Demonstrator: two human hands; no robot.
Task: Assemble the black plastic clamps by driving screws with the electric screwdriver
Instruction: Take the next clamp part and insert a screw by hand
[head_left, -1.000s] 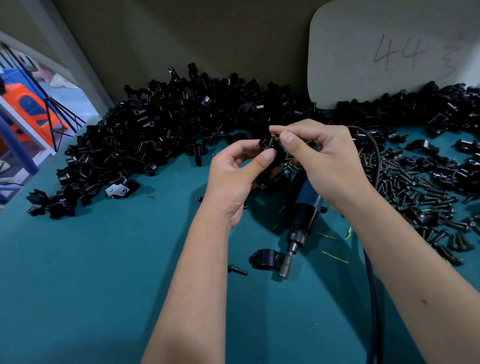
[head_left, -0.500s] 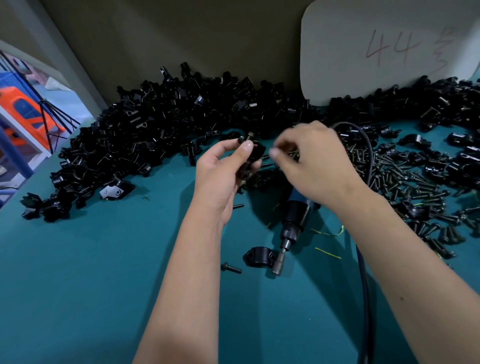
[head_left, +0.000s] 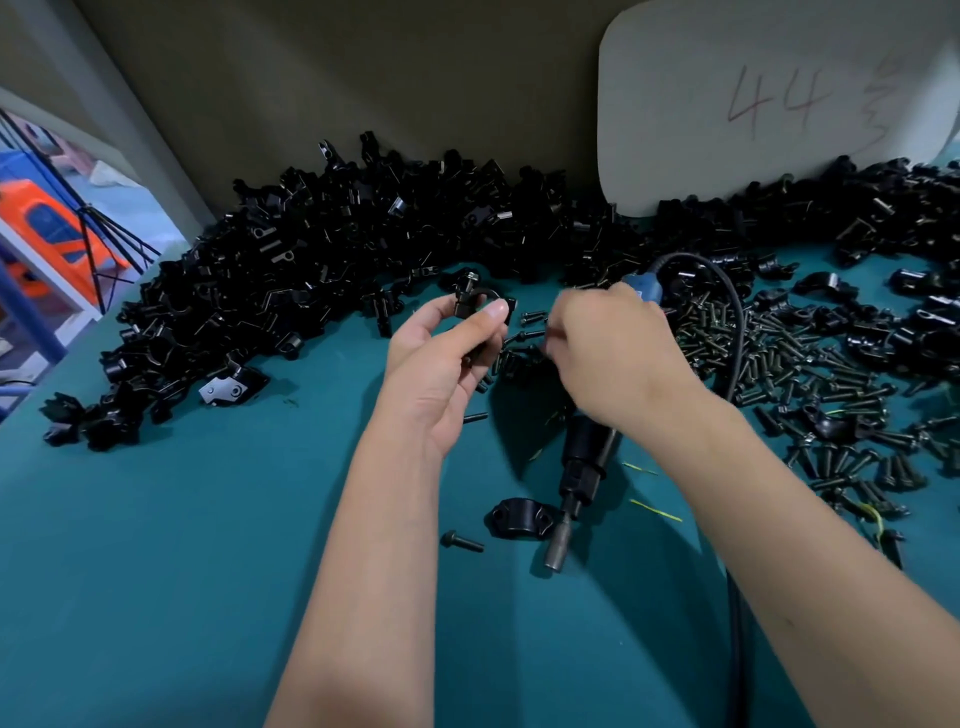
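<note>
Meanwhile, near the worktop's (head_left: 156, 597) back edge, the left hand (head_left: 441, 364) pinches a clamp (head_left: 480, 304) carrying one loose screw. Rightward, the right hand (head_left: 608, 353) reaches down among loose screws (head_left: 810, 374); its grip is hidden. Tilting the clamp could shed that undriven screw.

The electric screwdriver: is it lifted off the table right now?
No, the electric screwdriver lies on the green table, its bit beside a clamp half.

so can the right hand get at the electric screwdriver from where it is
Probably yes. The right hand hovers directly above the electric screwdriver, which lies free on the green table. Only loose screws are nearby; the left hand holds a clamp aside.
</note>
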